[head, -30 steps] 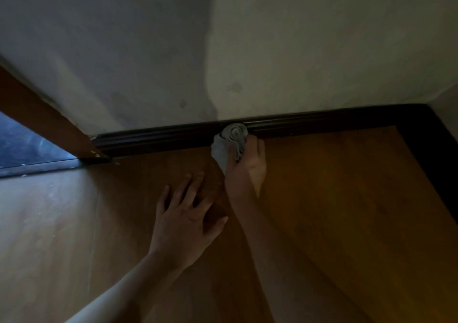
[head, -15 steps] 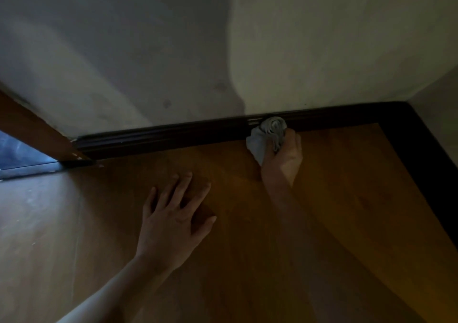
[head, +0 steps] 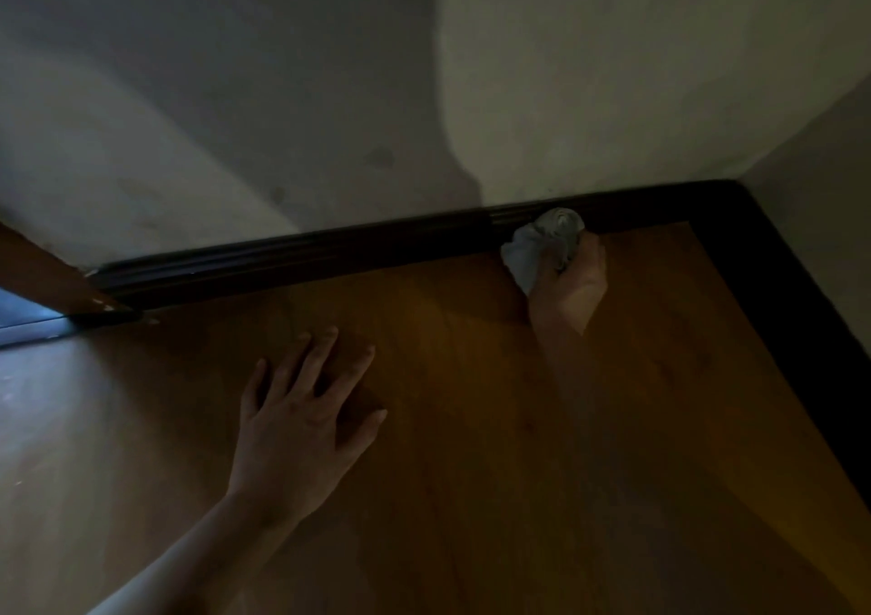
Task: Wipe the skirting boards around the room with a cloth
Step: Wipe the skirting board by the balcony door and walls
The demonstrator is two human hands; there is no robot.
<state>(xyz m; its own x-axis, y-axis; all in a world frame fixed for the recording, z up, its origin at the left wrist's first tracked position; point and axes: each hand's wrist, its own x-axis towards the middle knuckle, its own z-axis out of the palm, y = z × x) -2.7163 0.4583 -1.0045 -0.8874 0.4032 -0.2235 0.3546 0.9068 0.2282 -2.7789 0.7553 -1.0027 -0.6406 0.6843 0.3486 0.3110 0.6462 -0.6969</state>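
A dark skirting board runs along the foot of the pale wall and turns at the corner to continue down the right side. My right hand grips a bunched grey cloth and holds it against the board, a short way left of the corner. My left hand lies flat on the wooden floor with its fingers spread, well to the left of and nearer than the cloth.
The wooden floor fills the lower view. A brown door frame stands at the far left where the skirting ends, with a bright threshold below it. The room is dim.
My right hand has slid the cloth rightward along the skirting board toward the corner. My left hand has stayed flat on the floor.
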